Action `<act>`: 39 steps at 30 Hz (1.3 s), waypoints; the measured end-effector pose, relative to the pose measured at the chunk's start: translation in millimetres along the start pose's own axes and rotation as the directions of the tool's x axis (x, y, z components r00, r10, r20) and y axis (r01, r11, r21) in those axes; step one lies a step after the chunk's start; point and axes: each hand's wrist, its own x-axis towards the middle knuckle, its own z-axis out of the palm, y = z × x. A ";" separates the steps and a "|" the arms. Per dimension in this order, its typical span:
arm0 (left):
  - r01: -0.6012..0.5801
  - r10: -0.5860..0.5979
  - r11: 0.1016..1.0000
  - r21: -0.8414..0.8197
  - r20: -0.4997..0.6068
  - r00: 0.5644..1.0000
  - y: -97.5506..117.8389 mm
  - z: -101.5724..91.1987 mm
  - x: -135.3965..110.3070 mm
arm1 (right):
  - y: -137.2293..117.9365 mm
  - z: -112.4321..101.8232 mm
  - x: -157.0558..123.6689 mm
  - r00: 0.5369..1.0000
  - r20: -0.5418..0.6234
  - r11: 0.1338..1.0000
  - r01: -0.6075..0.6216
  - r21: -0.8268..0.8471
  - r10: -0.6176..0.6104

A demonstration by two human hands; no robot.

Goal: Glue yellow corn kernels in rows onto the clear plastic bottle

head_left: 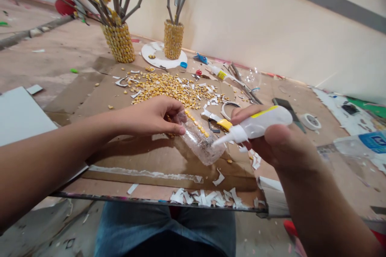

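Observation:
My left hand [152,117] is closed around the upper end of a clear plastic bottle [202,142] that lies tilted over the cardboard sheet [126,156]. A short row of yellow corn kernels [197,122] is stuck along the bottle's side. My right hand [280,142] grips a white glue bottle [257,124] with a yellow label. The glue bottle's nozzle tip touches the clear bottle's lower side. A heap of loose corn kernels [169,87] lies on the cardboard just beyond my left hand.
Two kernel-covered vases with grey branches [120,42] [173,39] stand at the back, one on a white disc. Another glue bottle [218,73], scissors [244,84], a tape roll [310,121] and paper scraps [208,197] lie around. My knees are under the cardboard's near edge.

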 end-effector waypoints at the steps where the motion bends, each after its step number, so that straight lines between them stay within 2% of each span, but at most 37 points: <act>1: 0.001 -0.001 1.000 0.001 -0.003 1.000 0.0 -0.1 -0.1 | -0.8 -1.7 -0.2 1.000 0.005 1.000 -0.015 0.020 0.015; 7: 0.017 -0.017 1.000 -0.001 0.002 1.000 -1.6 -0.6 -0.8 | -2.5 3.6 0.8 0.990 -0.124 0.993 -0.057 0.101 0.069; 13: 0.017 -0.017 0.999 0.030 -0.007 1.000 -3.3 0.0 -1.3 | 4.9 8.7 3.1 0.964 -0.255 0.994 0.095 0.052 -0.078; 16: 0.015 -0.015 1.000 0.025 -0.016 1.000 -4.0 0.9 -1.2 | 6.1 5.7 2.8 0.972 -0.226 0.990 0.094 0.104 -0.069; 19: -0.002 0.002 1.000 0.009 -0.018 1.000 -4.4 1.4 -1.0 | 3.0 1.6 1.7 0.988 -0.151 0.984 0.005 0.177 0.022; 21: -0.004 0.003 1.000 -0.003 -0.012 1.000 -4.8 1.3 -0.8 | 0.8 0.2 1.1 0.995 -0.087 0.982 -0.025 0.185 0.042; 24: 0.006 -0.006 1.000 0.010 -0.012 1.000 -5.6 0.4 -0.9 | 0.7 2.6 -0.5 0.999 -0.027 0.990 0.034 0.137 -0.030; 26: 0.005 -0.005 0.999 0.034 -0.017 1.000 -5.9 -0.1 -1.1 | 2.4 7.5 -3.2 0.990 -0.074 0.992 0.119 0.026 -0.117; 28: 0.002 -0.002 0.999 0.044 -0.019 1.000 -5.7 -0.2 -1.3 | 4.5 13.6 -7.0 0.954 -0.147 0.959 0.239 -0.151 -0.261; 30: 0.003 -0.002 0.999 0.050 -0.018 1.000 -5.1 -0.1 -1.3 | 6.5 19.0 -10.3 0.890 -0.174 0.879 0.353 -0.320 -0.421; 34: 0.013 -0.013 0.999 0.048 -0.013 1.000 -3.9 0.0 -1.0 | 8.2 20.5 -9.2 0.790 -0.134 0.746 0.487 -0.453 -0.598; 36: 0.024 -0.023 0.999 0.041 -0.015 1.000 -3.8 0.0 -1.0 | 7.7 16.4 -5.2 0.679 -0.185 0.673 0.580 -0.460 -0.711; 38: 0.029 -0.029 0.999 0.039 -0.018 0.999 -4.1 0.0 -1.0 | 7.3 12.0 -1.8 0.530 -0.286 0.599 0.653 -0.463 -0.799; 39: 0.029 -0.029 0.999 0.040 -0.020 0.999 -4.2 0.0 -1.1 | 7.6 10.6 -1.0 0.485 -0.332 0.587 0.661 -0.468 -0.809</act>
